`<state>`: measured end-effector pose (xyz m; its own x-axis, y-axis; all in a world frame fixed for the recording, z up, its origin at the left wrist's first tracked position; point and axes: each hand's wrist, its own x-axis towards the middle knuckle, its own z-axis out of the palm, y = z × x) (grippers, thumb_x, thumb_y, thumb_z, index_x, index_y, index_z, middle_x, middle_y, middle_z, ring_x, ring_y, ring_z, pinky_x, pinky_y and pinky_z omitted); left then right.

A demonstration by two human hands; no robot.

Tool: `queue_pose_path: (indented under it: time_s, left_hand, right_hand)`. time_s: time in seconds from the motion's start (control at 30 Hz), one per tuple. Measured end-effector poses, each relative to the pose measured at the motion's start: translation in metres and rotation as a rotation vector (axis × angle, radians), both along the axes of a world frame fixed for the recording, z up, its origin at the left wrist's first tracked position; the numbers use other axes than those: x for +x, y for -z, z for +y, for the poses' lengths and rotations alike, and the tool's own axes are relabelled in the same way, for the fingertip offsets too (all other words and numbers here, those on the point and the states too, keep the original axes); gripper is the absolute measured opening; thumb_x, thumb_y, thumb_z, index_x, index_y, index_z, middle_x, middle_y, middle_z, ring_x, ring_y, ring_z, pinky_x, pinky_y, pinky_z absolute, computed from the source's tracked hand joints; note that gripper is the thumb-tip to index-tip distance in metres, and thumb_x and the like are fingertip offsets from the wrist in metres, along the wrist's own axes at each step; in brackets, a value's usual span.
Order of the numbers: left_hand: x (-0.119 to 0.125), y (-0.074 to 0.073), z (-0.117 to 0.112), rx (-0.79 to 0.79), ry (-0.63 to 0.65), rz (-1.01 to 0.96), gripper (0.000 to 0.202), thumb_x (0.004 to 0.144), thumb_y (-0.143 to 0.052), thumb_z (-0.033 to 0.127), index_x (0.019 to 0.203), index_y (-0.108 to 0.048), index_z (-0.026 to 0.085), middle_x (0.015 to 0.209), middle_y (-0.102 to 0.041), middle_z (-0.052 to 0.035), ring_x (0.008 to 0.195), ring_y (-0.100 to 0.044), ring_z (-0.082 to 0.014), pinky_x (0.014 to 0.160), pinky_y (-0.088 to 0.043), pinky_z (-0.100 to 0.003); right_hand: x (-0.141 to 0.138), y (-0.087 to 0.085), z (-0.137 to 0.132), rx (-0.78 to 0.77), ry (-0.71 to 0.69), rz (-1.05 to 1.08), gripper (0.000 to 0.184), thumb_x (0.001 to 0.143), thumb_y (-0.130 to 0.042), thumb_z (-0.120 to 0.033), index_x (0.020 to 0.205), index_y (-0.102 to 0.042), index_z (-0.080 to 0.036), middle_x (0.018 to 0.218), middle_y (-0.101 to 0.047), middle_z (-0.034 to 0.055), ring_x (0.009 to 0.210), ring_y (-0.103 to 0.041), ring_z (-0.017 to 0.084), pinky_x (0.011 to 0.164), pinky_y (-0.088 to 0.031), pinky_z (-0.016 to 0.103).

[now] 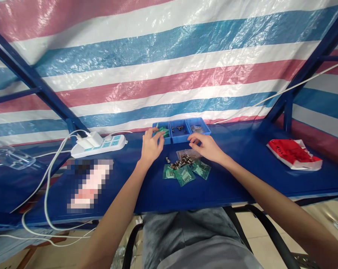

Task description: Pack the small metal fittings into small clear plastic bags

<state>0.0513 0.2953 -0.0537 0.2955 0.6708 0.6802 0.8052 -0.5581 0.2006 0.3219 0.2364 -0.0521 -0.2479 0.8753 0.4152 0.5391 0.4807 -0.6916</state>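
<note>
My left hand [152, 146] is at the front edge of the left blue bin [167, 141], which holds small green packets [163, 130]. Its fingers are bent and apart, and I see nothing held in them. My right hand [206, 147] hovers in front of the right blue bin [206, 128], fingers loosely curled with a gap at the thumb. Between the hands lies a pile of small metal fittings [183, 160], partly beside a clear plastic bag [190, 153]. Several green-tinted packets with small pale pieces, such as the front packet [185, 175], lie before the pile.
The middle blue bin [180, 138] holds a few dark metal parts. A white power strip [107, 145] with plugged-in chargers and cables is on the left, near a blurred-out patch. A red and white bag [295, 154] lies right on the blue table [242, 179]. Striped sheeting [169, 82] hangs behind.
</note>
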Motion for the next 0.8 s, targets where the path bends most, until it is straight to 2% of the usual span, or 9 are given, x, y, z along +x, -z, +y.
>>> queue_pose_path:
  time_s: [0.1,0.23,0.37,0.5,0.67,0.8]
  left_hand:
    - [0.002,-0.005,-0.004,0.006,0.108,-0.016,0.032,0.099,-0.047,0.028,0.115,-0.073,0.02,0.115,-0.064,-0.0113,0.108,-0.062,-0.0239,0.098,-0.049,-0.04]
    - [0.013,-0.007,-0.014,-0.164,0.298,0.14,0.028,0.099,-0.051,0.03,0.114,-0.072,0.022,0.092,-0.069,-0.0046,0.084,-0.067,-0.0185,0.082,-0.051,-0.033]
    - [0.028,-0.002,-0.024,-0.287,0.428,0.266,0.028,0.099,-0.052,0.034,0.113,-0.073,0.022,0.095,-0.069,-0.0054,0.078,-0.066,-0.017,0.071,-0.052,-0.029]
    - [0.029,0.003,-0.021,-0.327,0.402,0.295,0.03,0.098,-0.052,0.035,0.112,-0.074,0.021,0.101,-0.068,-0.0086,0.081,-0.067,-0.0188,0.072,-0.053,-0.03]
    - [0.016,0.005,-0.009,-0.346,0.332,0.249,0.027,0.097,-0.051,0.032,0.11,-0.074,0.023,0.095,-0.069,-0.0061,0.073,-0.066,-0.0174,0.067,-0.052,-0.029]
    - [0.014,0.006,-0.007,-0.338,0.324,0.236,0.025,0.097,-0.052,0.03,0.108,-0.073,0.023,0.09,-0.068,-0.0045,0.07,-0.065,-0.0168,0.063,-0.049,-0.028]
  right_hand:
    - [0.011,0.003,0.005,-0.061,0.017,-0.081,0.02,0.087,-0.066,-0.031,0.105,-0.07,-0.023,0.095,-0.072,0.0055,0.082,-0.067,0.021,0.075,-0.051,0.033]
    - [0.018,0.007,0.009,-0.215,-0.004,-0.173,0.02,0.082,-0.074,-0.03,0.099,-0.074,-0.02,0.094,-0.074,0.0073,0.08,-0.067,0.021,0.074,-0.05,0.032]
    - [0.016,0.009,0.008,-0.227,-0.039,-0.168,0.013,0.08,-0.075,-0.027,0.092,-0.075,-0.021,0.09,-0.073,0.0057,0.077,-0.067,0.02,0.07,-0.048,0.03]
    - [0.012,0.009,0.007,-0.22,-0.042,-0.157,0.003,0.08,-0.071,-0.022,0.082,-0.069,-0.021,0.081,-0.07,0.0026,0.072,-0.065,0.018,0.067,-0.046,0.028]
    - [0.011,0.007,0.005,-0.199,-0.042,-0.151,0.011,0.083,-0.064,-0.021,0.074,-0.06,-0.021,0.075,-0.066,0.0009,0.069,-0.062,0.017,0.065,-0.043,0.028]
    - [0.011,0.003,0.004,-0.239,-0.032,-0.085,0.01,0.084,-0.063,-0.026,0.077,-0.061,-0.021,0.074,-0.067,0.0007,0.068,-0.062,0.017,0.066,-0.044,0.029]
